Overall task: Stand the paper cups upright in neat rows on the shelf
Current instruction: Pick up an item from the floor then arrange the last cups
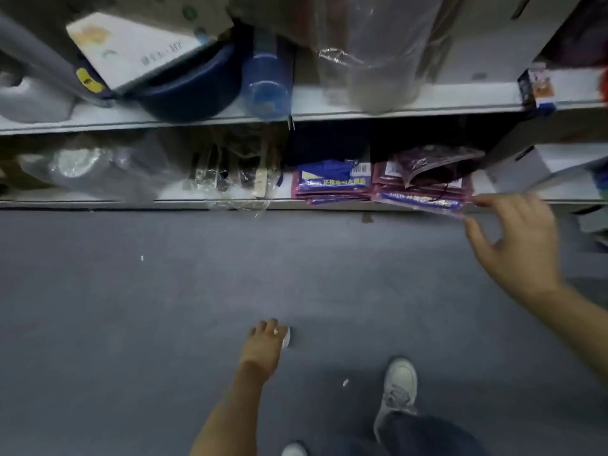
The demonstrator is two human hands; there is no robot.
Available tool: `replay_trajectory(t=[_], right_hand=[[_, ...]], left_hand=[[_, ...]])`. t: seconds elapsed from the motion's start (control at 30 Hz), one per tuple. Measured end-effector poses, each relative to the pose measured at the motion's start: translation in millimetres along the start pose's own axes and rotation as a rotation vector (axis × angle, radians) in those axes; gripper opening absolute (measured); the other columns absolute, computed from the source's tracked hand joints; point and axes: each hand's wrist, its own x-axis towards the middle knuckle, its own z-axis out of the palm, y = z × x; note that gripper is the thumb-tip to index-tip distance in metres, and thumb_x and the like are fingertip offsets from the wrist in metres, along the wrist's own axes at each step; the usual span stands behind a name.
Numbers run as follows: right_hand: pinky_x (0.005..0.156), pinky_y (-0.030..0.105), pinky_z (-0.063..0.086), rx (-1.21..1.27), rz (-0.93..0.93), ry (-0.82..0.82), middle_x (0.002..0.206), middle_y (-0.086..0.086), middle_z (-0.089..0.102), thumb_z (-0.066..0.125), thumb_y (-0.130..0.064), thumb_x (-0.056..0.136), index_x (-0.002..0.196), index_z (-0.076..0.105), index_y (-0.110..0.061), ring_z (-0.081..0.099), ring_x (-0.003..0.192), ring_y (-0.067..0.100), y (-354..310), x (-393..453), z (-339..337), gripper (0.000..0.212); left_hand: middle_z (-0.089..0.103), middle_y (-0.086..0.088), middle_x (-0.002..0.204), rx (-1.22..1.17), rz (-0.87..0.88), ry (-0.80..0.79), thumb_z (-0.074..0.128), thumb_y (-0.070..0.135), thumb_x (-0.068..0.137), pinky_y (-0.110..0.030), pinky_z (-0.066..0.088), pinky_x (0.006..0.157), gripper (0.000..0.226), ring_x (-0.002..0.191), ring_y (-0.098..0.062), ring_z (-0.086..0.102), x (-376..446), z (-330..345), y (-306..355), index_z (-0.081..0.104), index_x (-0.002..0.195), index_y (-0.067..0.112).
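Note:
My left hand (263, 345) reaches down to the grey carpet, its fingers curled round a small white object (286, 337) that is too blurred to identify. My right hand (513, 238) is spread at the edge of the lower shelf (98, 203), with its fingertips at a stack of purple packets (424, 192). On the upper shelf (460, 103), a tall clear plastic sleeve (381, 60) appears to hold stacked pale cups. A clear bag (85, 169) of round pale items lies on the lower shelf at the left.
The upper shelf also carries a blue basin (190, 93), a blue bottle (268, 83) and a white box (131, 51). Blue and purple packets (330, 182) and wrapped dark items (227, 172) fill the lower shelf. My white shoes (399, 386) stand on the carpet.

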Motion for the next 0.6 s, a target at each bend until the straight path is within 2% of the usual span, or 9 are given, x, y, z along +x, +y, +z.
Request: replay_trajectory(t=[0.13,0.2,0.27,0.3,0.33,0.4,0.43,0.53,0.6], right_hand=[[0.080,0.048,0.040,-0.045,0.051,-0.018,0.094,0.018,0.062,0.055,-0.029,0.088,0.105,0.062,-0.006,0.053,0.089,0.040,14,-50,61,0.030],[0.082,0.050,0.041,-0.039,0.059,-0.030,0.094,0.018,0.061,0.054,-0.031,0.088,0.107,0.062,-0.005,0.053,0.089,0.041,28,-73,92,0.033],[0.085,0.054,0.042,-0.031,0.069,-0.062,0.099,0.018,0.061,0.052,-0.035,0.089,0.111,0.061,-0.006,0.053,0.093,0.041,43,-92,114,0.038],[0.086,0.056,0.042,-0.017,0.080,-0.077,0.102,0.017,0.061,0.051,-0.037,0.089,0.113,0.060,-0.007,0.054,0.096,0.040,51,-102,127,0.040],[0.087,0.057,0.042,-0.011,0.089,-0.094,0.104,0.016,0.061,0.050,-0.039,0.090,0.114,0.059,-0.007,0.054,0.098,0.040,58,-110,139,0.041],[0.088,0.057,0.042,-0.012,0.093,-0.101,0.106,0.016,0.061,0.049,-0.039,0.090,0.115,0.059,-0.007,0.055,0.100,0.040,67,-126,163,0.041],[0.088,0.056,0.042,-0.012,0.095,-0.086,0.105,0.016,0.061,0.050,-0.038,0.090,0.114,0.060,-0.006,0.055,0.100,0.040,69,-132,171,0.041],[0.087,0.051,0.043,-0.030,0.063,0.007,0.100,0.018,0.063,0.053,-0.029,0.089,0.109,0.063,-0.001,0.054,0.095,0.038,67,-139,185,0.036],[0.084,0.046,0.043,-0.029,0.043,0.065,0.098,0.017,0.063,0.055,-0.025,0.089,0.108,0.063,0.000,0.054,0.093,0.035,67,-138,193,0.032]], left_hand=[[0.074,-0.007,0.098,0.156,0.101,-0.198,0.095,0.032,0.027,-0.043,0.056,0.051,0.054,0.073,-0.036,0.068,56,103,0,0.077,0.078,0.031],[0.063,-0.016,0.126,0.348,0.160,-0.424,0.089,0.039,0.057,-0.055,0.055,0.067,0.043,0.094,-0.050,0.058,74,139,-1,0.075,0.097,0.032],[0.020,-0.017,0.159,0.542,0.271,-0.329,0.044,0.020,0.100,-0.059,0.038,0.096,0.038,0.126,-0.056,0.036,95,175,-11,0.051,0.136,0.026],[0.016,-0.017,0.159,0.493,0.264,-0.255,0.036,0.007,0.098,-0.060,0.039,0.094,0.044,0.124,-0.059,0.038,104,199,-18,0.050,0.136,0.024],[0.033,-0.018,0.153,0.498,0.224,-0.218,0.040,0.001,0.089,-0.060,0.048,0.080,0.047,0.108,-0.061,0.051,114,209,-23,0.063,0.123,0.024],[0.070,-0.017,0.113,0.360,0.187,-0.155,0.040,0.007,0.070,-0.049,0.052,0.042,0.043,0.064,-0.048,0.065,138,246,-42,0.078,0.078,0.024],[0.075,-0.014,0.097,0.306,0.198,-0.034,0.033,0.009,0.072,-0.044,0.050,0.035,0.048,0.054,-0.042,0.065,148,259,-52,0.079,0.069,0.025],[0.075,-0.006,0.090,0.201,0.243,0.061,0.013,0.026,0.105,-0.035,0.049,0.037,0.073,0.057,-0.029,0.069,161,278,-73,0.079,0.075,0.032],[0.069,-0.001,0.103,0.038,0.182,-0.080,0.031,0.044,0.090,-0.034,0.050,0.039,0.040,0.063,-0.022,0.072,165,283,-67,0.070,0.088,0.036]])
